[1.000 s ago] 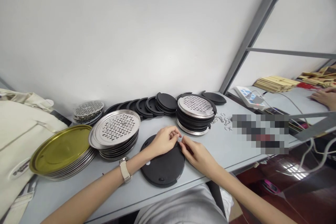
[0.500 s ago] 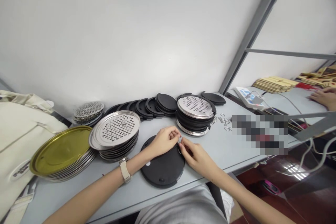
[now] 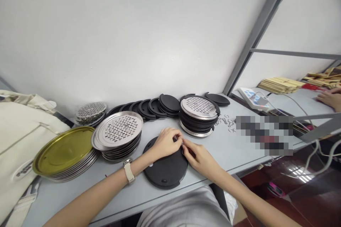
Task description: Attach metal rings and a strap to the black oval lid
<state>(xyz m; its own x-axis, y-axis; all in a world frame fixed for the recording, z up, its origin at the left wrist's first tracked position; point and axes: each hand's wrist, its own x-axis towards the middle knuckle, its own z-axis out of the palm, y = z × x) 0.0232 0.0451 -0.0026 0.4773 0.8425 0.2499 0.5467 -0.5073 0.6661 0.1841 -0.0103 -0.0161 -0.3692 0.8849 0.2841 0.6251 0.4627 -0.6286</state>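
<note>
A round black disc (image 3: 167, 171) lies flat on the table in front of me. Both my hands meet over its far right edge. My left hand (image 3: 169, 142) rests on the disc with its fingers curled and pinched; what they hold is mostly hidden. Thumb and forefinger of my right hand (image 3: 196, 154) pinch a small metal ring (image 3: 183, 151) at the disc's rim, the fingertips of both hands nearly touching. Behind them stands a stack of black discs (image 3: 196, 122), topped by a perforated metal plate (image 3: 199, 107).
Left are perforated plates (image 3: 117, 131), gold-topped round trays (image 3: 64, 150) and a cream bag (image 3: 18, 142). Black discs (image 3: 145, 108) lean along the wall. Loose rings and clasps (image 3: 228, 122) lie at the right, before a metal frame post (image 3: 255, 39). Another person's hand (image 3: 329, 98) is far right.
My hands stay at the disc's rim. Their fingertips have drawn closer together, and the small pale piece between them is now mostly covered. The view has shifted slightly.
</note>
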